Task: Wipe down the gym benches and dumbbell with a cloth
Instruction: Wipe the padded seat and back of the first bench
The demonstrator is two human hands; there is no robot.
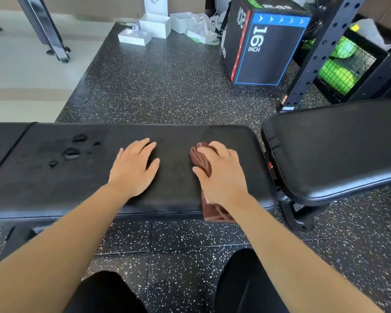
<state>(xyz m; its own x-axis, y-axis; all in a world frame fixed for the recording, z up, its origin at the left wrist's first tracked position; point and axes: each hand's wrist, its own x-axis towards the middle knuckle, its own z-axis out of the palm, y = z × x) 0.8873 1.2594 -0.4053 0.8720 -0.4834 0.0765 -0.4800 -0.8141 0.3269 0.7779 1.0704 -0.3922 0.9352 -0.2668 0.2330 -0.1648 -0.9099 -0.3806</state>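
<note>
Squarely ahead, a flat black padded gym bench (54, 181) runs across the view, its left end cut off by the frame edge. The left hand (133, 168) lies flat on the pad with fingers spread, holding nothing. The right hand (221, 175) presses down on a bunched reddish-brown cloth (201, 159) near the bench's right end, fingers curled over it; most of the cloth is hidden under the palm, and one tail hangs over the near edge of the pad below the wrist. Several small wet puddles (72, 153) sit on the pad well left of the left hand. A second black padded bench (339, 150), tilted, stands just beside the right end, its far portion cut off at the frame edge. Behind, on the speckled black rubber floor (167, 86), stand a black plyo box marked "16 INCH" (264, 50), a perforated black rack upright (318, 53) and blurred white cardboard boxes (155, 24). No dumbbell can be made out.
</note>
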